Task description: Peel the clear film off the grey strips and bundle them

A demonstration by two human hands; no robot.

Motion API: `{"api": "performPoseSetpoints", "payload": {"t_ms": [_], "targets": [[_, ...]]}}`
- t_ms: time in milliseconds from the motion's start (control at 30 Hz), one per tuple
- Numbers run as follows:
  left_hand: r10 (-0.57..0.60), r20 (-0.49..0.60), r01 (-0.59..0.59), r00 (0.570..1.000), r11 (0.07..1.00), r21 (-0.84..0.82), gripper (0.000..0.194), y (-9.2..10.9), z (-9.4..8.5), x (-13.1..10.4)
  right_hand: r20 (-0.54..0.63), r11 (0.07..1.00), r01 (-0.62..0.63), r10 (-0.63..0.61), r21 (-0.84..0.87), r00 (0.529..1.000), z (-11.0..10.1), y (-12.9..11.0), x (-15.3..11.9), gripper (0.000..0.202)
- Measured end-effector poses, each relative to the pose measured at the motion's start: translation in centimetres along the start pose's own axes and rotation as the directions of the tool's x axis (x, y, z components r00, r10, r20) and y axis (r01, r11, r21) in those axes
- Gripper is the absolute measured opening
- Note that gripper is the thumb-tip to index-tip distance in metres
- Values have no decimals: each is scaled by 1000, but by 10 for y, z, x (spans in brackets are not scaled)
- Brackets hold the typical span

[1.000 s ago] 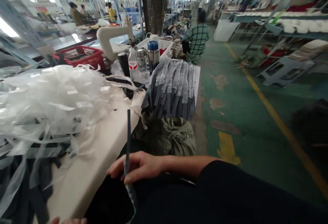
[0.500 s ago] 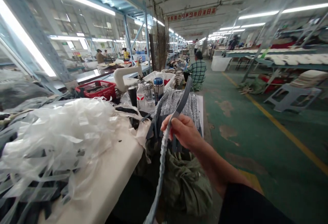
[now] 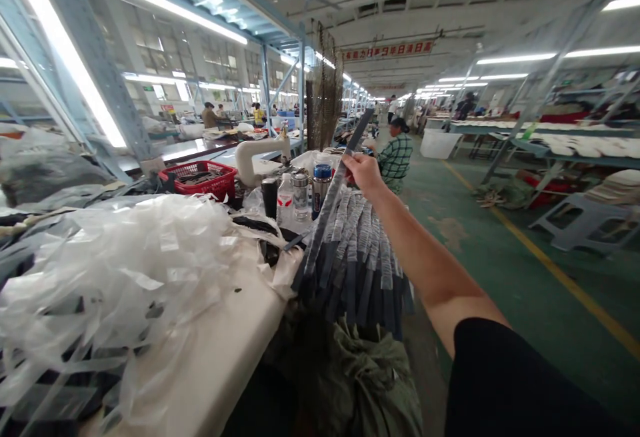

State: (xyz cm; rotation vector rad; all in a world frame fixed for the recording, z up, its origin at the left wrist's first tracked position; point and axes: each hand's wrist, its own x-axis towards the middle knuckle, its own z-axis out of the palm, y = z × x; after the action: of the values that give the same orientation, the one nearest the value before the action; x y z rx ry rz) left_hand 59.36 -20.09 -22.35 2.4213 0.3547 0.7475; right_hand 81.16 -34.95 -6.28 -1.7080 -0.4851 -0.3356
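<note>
My right hand (image 3: 363, 174) pinches a long grey strip (image 3: 327, 214) near its upper part, with the plain dark end sticking up past my fingers. The strip's gathered, pale length slants down to the left, along the left side of a row of similar grey strips (image 3: 367, 230). Those strips lie side by side, their plain dark ends pointing toward me. My left hand is not in view. Below the row is a bundle of olive-green cloth (image 3: 380, 377).
A heap of translucent white strips (image 3: 125, 257) covers the cream table (image 3: 215, 357) at left. Behind stand a red basket (image 3: 200, 180), a clear bottle (image 3: 285, 200) and a blue-lidded flask (image 3: 321, 187). A person in a checked shirt (image 3: 397, 157) sits farther ahead, beside the green aisle.
My right hand has moved up and forward, arm stretched out. The strip, which hung down toward me, now lies along the left of the row. My view has shifted slightly left.
</note>
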Motion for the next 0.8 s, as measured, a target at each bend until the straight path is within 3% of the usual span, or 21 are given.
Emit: {"api": "performPoseSetpoints", "payload": {"t_ms": [67, 133, 233, 333, 433, 600, 700, 800], "targets": [[58, 36, -60, 998, 996, 69, 19, -9, 26, 27, -74, 991, -42, 33, -129, 997, -3, 8, 40, 31], [98, 50, -104, 994, 985, 141, 28, -19, 43, 37, -129, 962, -87, 55, -258, 990, -6, 20, 68, 27], [129, 54, -138, 990, 960, 243, 36, -32, 62, 40, -150, 883, -135, 75, -449, 986, -8, 47, 81, 28], [148, 65, -161, 987, 934, 320, 39, -42, 77, 39, -78, 789, -104, 71, -605, 994, 0, 77, 61, 34], [169, 91, -191, 981, 906, 377, 39, -48, 88, 40, 131, 717, 63, 39, -694, 991, 12, 99, 23, 32], [196, 136, -236, 971, 877, 419, 33, -54, 95, 39, 510, 624, 401, -4, -671, 860, 17, 113, -40, 23], [196, 129, -233, 972, 879, 415, 26, -54, 93, 39, 584, 575, 482, -9, -661, 812, 17, 117, -51, 23], [209, 108, -235, 972, 890, 391, 23, -54, 88, 41, 597, 550, 500, -3, -669, 802, 20, 121, -41, 26]]}}
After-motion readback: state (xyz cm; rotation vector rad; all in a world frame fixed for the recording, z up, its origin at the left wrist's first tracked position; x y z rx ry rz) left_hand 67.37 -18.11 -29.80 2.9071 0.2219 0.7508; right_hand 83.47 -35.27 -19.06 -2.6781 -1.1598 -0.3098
